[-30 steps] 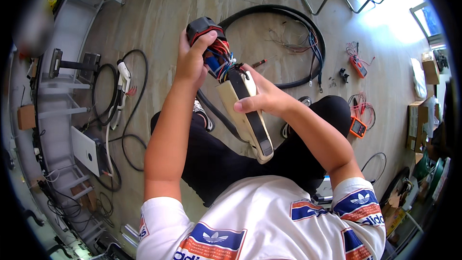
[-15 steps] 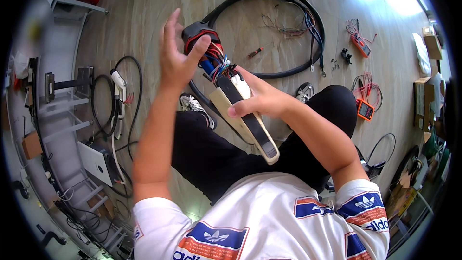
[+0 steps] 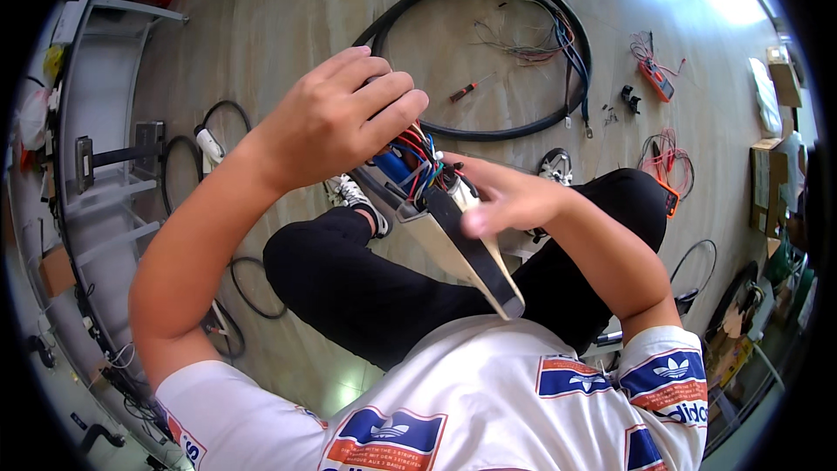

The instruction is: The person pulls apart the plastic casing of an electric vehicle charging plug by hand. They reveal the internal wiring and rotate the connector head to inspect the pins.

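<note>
A white EV charging gun (image 3: 449,249) with a black strip along its handle is tilted over my lap, its handle end toward my shirt. Its far end is opened up, and a bundle of coloured wires (image 3: 427,157) with blue sleeves shows there. My left hand (image 3: 340,113) is closed over the black head of the gun, which its fingers now mostly hide. From the right, my right hand (image 3: 514,196) holds the white body, thumb near the black strip and fingers mostly out of sight underneath; the hand is slightly blurred.
A thick black cable (image 3: 586,48) lies coiled on the floor ahead, with a screwdriver (image 3: 464,92) inside the loop. To the right are a red multimeter (image 3: 656,83), a small black bracket (image 3: 629,100) and an orange meter (image 3: 670,196). Another charging gun (image 3: 209,148) lies left, beside metal racks.
My left hand has gone from spread fingers beside the gun's head to closing over it from above. The gun has shifted slightly toward me and right, with my right hand still on it.
</note>
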A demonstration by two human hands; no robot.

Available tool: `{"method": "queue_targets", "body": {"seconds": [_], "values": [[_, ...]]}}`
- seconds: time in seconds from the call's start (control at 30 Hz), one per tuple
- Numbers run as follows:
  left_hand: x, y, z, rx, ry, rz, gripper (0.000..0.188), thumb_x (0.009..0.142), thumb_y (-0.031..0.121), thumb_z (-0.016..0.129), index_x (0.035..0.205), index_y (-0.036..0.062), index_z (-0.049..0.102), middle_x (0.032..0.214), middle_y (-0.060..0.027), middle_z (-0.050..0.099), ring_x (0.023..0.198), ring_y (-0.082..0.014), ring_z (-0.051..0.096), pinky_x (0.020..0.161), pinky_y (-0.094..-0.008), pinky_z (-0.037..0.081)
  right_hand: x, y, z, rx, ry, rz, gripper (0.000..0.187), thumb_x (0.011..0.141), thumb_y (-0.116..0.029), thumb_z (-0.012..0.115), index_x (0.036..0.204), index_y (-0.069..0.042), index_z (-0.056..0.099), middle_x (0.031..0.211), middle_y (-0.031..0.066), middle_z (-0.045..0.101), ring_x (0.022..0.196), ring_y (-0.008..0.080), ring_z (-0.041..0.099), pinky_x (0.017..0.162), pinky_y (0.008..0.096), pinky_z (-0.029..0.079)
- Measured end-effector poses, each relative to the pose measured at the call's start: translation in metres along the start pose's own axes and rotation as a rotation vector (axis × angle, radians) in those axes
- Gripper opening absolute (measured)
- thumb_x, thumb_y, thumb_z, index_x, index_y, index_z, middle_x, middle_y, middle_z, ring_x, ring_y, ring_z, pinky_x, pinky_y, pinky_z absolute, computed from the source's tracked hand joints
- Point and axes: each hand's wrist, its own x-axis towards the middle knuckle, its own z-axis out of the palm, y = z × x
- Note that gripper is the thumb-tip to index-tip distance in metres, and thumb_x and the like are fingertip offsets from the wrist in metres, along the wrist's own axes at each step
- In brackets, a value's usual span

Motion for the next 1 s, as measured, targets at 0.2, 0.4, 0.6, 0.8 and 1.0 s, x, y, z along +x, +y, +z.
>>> {"method": "queue_targets", "body": {"seconds": [0.2,0.4,0.6,0.8,1.0], "values": [[0.036,0.009,-0.003,-0.029,0.016,0.006,0.033,0.074,0.009,0.070,0.106,0.0017,0.063,0.103,-0.0117,0.065,0.094,-0.0299,0.065,0.092,-0.0445,0.054,0.009,-0.011,-0.030,0.298,-0.106,0.003,0.082,0.085,-0.053,0.071,0.133,0.010,0.050,0.121,0.0201,0.065,0.111,0.0231,0.064,0.098,0.0339,0.049],[0.053,0.013,0.014,0.096,0.015,0.001,0.030,0.078,0.015,0.067,0.106,0.0039,0.064,0.104,-0.0086,0.065,0.096,-0.0281,0.064,0.092,-0.0447,0.052,0.005,-0.035,-0.038,0.279,0.117,0.182,0.048,0.086,-0.027,0.073,0.118,0.006,0.060,0.104,0.0156,0.070,0.098,0.0196,0.067,0.090,0.0315,0.051],[0.064,0.031,0.039,0.187,0.137,-0.058,0.030,0.077,0.015,0.066,0.106,0.0058,0.066,0.104,-0.0067,0.066,0.097,-0.0273,0.063,0.096,-0.0455,0.051,-0.014,-0.042,-0.049,0.382,0.121,0.219,0.040,0.086,-0.022,0.071,0.112,0.006,0.061,0.097,0.0162,0.069,0.085,0.0228,0.070,0.081,0.0334,0.055],[0.065,0.033,0.051,0.134,0.118,-0.040,0.029,0.076,0.013,0.066,0.105,0.0061,0.068,0.105,-0.0080,0.067,0.097,-0.0283,0.063,0.097,-0.0465,0.051,-0.009,-0.030,-0.040,0.042,0.216,0.200,0.025,0.082,-0.015,0.077,0.098,-0.001,0.064,0.086,0.0071,0.065,0.074,0.0154,0.063,0.071,0.0295,0.051],[0.076,0.030,0.064,0.041,0.123,-0.018,0.029,0.075,0.010,0.067,0.104,0.0052,0.068,0.103,-0.0103,0.067,0.097,-0.0299,0.064,0.098,-0.0482,0.052,-0.017,-0.028,-0.043,0.082,0.278,0.226,0.024,0.083,-0.008,0.077,0.096,-0.001,0.059,0.078,0.0033,0.062,0.065,0.0122,0.061,0.059,0.0274,0.050]]}}
